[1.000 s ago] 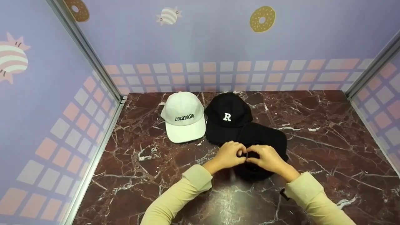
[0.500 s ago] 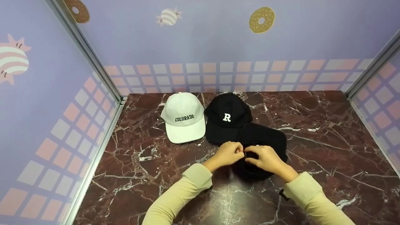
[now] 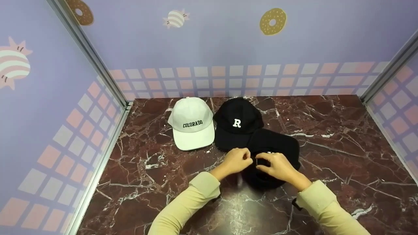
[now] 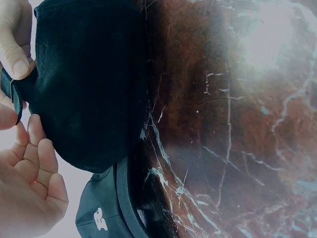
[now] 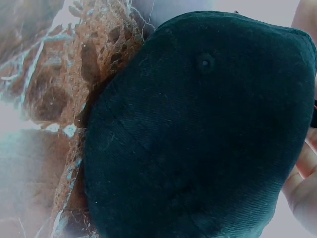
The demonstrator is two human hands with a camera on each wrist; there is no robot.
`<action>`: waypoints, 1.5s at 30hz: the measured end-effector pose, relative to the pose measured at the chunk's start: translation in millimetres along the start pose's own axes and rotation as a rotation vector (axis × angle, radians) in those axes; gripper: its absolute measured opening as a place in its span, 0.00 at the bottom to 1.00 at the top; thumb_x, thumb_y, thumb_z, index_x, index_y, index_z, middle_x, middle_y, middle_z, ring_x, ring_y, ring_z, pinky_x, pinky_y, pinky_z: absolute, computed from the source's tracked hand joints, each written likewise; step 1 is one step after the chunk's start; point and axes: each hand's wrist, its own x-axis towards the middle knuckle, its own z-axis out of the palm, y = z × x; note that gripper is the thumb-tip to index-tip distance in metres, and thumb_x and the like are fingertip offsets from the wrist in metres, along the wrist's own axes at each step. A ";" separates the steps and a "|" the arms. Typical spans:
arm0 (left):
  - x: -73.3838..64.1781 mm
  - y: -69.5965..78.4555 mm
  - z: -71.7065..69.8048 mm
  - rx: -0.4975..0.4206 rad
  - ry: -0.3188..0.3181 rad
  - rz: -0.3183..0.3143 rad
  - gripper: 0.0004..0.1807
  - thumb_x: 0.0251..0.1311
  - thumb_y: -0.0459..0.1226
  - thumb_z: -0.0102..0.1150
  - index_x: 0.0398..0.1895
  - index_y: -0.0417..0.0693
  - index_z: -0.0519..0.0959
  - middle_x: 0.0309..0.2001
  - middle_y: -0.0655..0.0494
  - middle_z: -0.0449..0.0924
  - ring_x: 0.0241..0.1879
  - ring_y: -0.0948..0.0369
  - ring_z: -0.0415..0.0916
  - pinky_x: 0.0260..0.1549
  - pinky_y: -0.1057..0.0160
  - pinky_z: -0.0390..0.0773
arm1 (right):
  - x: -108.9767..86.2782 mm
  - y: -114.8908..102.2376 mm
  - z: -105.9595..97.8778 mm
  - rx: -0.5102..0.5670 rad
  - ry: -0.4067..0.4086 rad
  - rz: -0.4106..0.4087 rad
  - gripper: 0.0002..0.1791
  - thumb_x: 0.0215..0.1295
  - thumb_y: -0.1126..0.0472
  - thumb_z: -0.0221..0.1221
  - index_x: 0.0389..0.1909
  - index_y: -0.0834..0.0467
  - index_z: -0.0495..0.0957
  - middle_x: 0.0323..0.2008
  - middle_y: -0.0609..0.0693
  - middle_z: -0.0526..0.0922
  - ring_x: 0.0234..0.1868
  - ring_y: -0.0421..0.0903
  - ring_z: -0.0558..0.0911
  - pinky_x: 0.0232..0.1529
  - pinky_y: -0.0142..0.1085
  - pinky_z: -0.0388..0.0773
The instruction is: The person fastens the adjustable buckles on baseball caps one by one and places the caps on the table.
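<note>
A black baseball cap [image 3: 277, 140] is in my two hands, its brim pointing to the back of the table. My left hand [image 3: 235, 161] has curled fingers that pinch at its strap. My right hand [image 3: 277, 166] holds the strap side between thumb and fingers, facing the left. Both hands meet at the black strap [image 4: 19, 101] in the left wrist view, where a thin metal edge shows. In the right wrist view the dark crown [image 5: 198, 139], with a small eyelet, fills most of the picture and hides much of the hand behind it.
A white cap [image 3: 192, 119] lettered COLORADO lies at the back left. Next to it lies a black cap [image 3: 238, 119] with a white R, overlapped by the held cap's brim. All are on the dark red marbled table [image 3: 339, 163], between patterned walls [image 3: 228, 39].
My left hand has drawn slightly to the left and its fingers have curled tighter, widening the gap to my right hand. The right hand stays almost still, and both other caps lie where they were.
</note>
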 end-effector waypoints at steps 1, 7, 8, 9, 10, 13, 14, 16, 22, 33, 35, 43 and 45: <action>-0.4 -0.1 0.1 -0.001 0.005 -0.005 0.04 0.44 0.40 0.51 0.18 0.51 0.71 0.18 0.61 0.71 0.23 0.64 0.67 0.25 0.73 0.64 | 0.0 0.0 0.2 0.001 0.002 -0.002 0.15 0.42 0.61 0.67 0.33 0.59 0.78 0.30 0.50 0.83 0.31 0.43 0.81 0.31 0.36 0.76; -2.7 -1.6 0.1 -0.020 0.039 -0.019 0.05 0.43 0.40 0.51 0.17 0.51 0.70 0.17 0.61 0.70 0.23 0.63 0.68 0.25 0.72 0.64 | 0.0 0.9 1.6 0.006 0.010 -0.014 0.15 0.41 0.62 0.67 0.33 0.59 0.78 0.30 0.50 0.83 0.30 0.43 0.81 0.30 0.36 0.76; -3.0 -1.9 0.1 -0.022 0.044 -0.027 0.05 0.43 0.40 0.51 0.17 0.51 0.70 0.17 0.61 0.70 0.23 0.63 0.67 0.25 0.72 0.64 | -0.1 1.3 1.9 0.007 0.010 -0.014 0.15 0.41 0.62 0.67 0.33 0.59 0.78 0.30 0.50 0.83 0.30 0.43 0.81 0.30 0.36 0.76; -3.3 -2.2 0.0 -0.023 0.050 -0.038 0.05 0.42 0.40 0.51 0.16 0.51 0.70 0.17 0.61 0.69 0.22 0.63 0.67 0.24 0.72 0.64 | -0.3 1.7 2.2 0.010 0.011 -0.014 0.15 0.41 0.62 0.67 0.33 0.59 0.78 0.30 0.50 0.83 0.31 0.43 0.81 0.30 0.36 0.76; -3.6 -2.5 -0.1 -0.025 0.056 -0.054 0.05 0.42 0.40 0.51 0.16 0.51 0.69 0.17 0.62 0.68 0.22 0.63 0.67 0.23 0.71 0.63 | -0.4 2.0 2.4 0.014 0.012 -0.013 0.15 0.42 0.63 0.67 0.33 0.60 0.78 0.30 0.50 0.83 0.31 0.43 0.81 0.31 0.36 0.76; -5.0 -3.5 -0.9 -0.020 0.070 -0.100 0.06 0.42 0.40 0.51 0.15 0.52 0.68 0.16 0.63 0.66 0.20 0.64 0.66 0.20 0.71 0.62 | -0.8 2.4 3.0 0.031 0.015 -0.013 0.14 0.41 0.63 0.67 0.33 0.60 0.78 0.30 0.50 0.83 0.31 0.43 0.81 0.31 0.35 0.76; -5.6 -3.8 -1.3 -0.018 0.071 -0.114 0.07 0.42 0.40 0.51 0.14 0.53 0.67 0.15 0.63 0.65 0.19 0.64 0.66 0.19 0.71 0.62 | -0.8 2.4 3.1 0.036 0.015 -0.012 0.14 0.42 0.63 0.67 0.33 0.61 0.78 0.30 0.50 0.83 0.31 0.43 0.81 0.31 0.36 0.76; -6.4 -4.6 -1.7 -0.026 0.077 -0.129 0.07 0.43 0.41 0.51 0.14 0.53 0.67 0.15 0.64 0.65 0.18 0.64 0.65 0.17 0.71 0.61 | -0.8 2.3 3.0 0.045 0.010 -0.011 0.14 0.42 0.63 0.67 0.33 0.61 0.78 0.30 0.50 0.83 0.31 0.44 0.81 0.31 0.36 0.76; -7.6 -8.0 -0.2 -0.201 0.042 -0.121 0.03 0.44 0.38 0.51 0.21 0.50 0.71 0.17 0.62 0.72 0.17 0.68 0.65 0.18 0.73 0.63 | 1.2 -0.3 -0.7 0.042 -0.046 0.059 0.14 0.43 0.62 0.66 0.33 0.59 0.77 0.27 0.48 0.82 0.23 0.38 0.75 0.25 0.31 0.72; -9.3 -8.1 3.5 -0.383 -0.057 -0.051 0.11 0.50 0.38 0.59 0.37 0.45 0.74 0.29 0.52 0.78 0.21 0.71 0.66 0.22 0.75 0.67 | 6.2 -9.0 -3.9 -0.001 -0.060 0.097 0.13 0.43 0.64 0.65 0.34 0.57 0.77 0.33 0.48 0.81 0.34 0.42 0.78 0.35 0.36 0.75; -9.8 -8.0 3.5 -0.391 -0.052 -0.050 0.10 0.50 0.36 0.59 0.36 0.44 0.75 0.29 0.52 0.77 0.21 0.70 0.67 0.21 0.75 0.68 | 6.7 -10.4 -4.1 -0.028 -0.060 0.098 0.13 0.42 0.64 0.65 0.33 0.56 0.77 0.32 0.47 0.81 0.33 0.42 0.78 0.35 0.36 0.74; -12.1 -7.8 3.4 -0.373 -0.007 -0.051 0.06 0.47 0.33 0.58 0.30 0.43 0.75 0.26 0.50 0.79 0.19 0.69 0.69 0.22 0.75 0.70 | 8.6 -16.0 -5.0 -0.102 -0.118 0.123 0.13 0.41 0.65 0.64 0.33 0.55 0.78 0.32 0.46 0.81 0.34 0.43 0.78 0.34 0.37 0.75; -12.4 -7.9 3.6 -0.357 0.008 -0.056 0.06 0.46 0.33 0.58 0.29 0.44 0.75 0.25 0.51 0.79 0.19 0.70 0.68 0.22 0.75 0.69 | 8.8 -16.8 -4.5 -0.106 -0.127 0.129 0.13 0.41 0.65 0.64 0.33 0.55 0.78 0.32 0.46 0.81 0.35 0.43 0.79 0.34 0.37 0.75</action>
